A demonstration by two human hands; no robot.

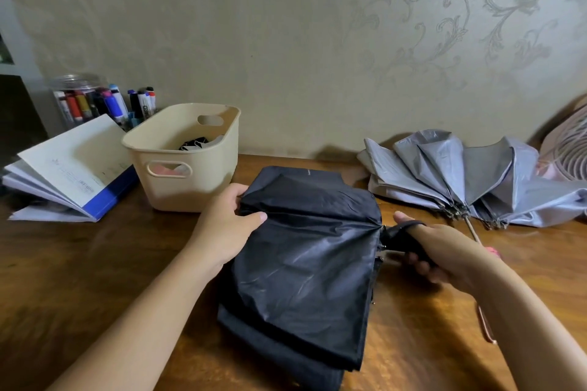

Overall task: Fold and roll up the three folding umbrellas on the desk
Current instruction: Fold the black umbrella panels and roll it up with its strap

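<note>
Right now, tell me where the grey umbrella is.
In the head view the grey umbrella lies at the far right of the desk by the wall, beside the pink fan, behind the black umbrella.

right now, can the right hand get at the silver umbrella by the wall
Probably, once it lets go: the right hand grips the black umbrella's handle, but the silver umbrella lies just beyond it, with only bare desk between.

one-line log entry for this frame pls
stage: folding black umbrella | left hand: grips canopy's left edge | right hand: holds handle end | grey umbrella: lies unrolled, rear right
</note>
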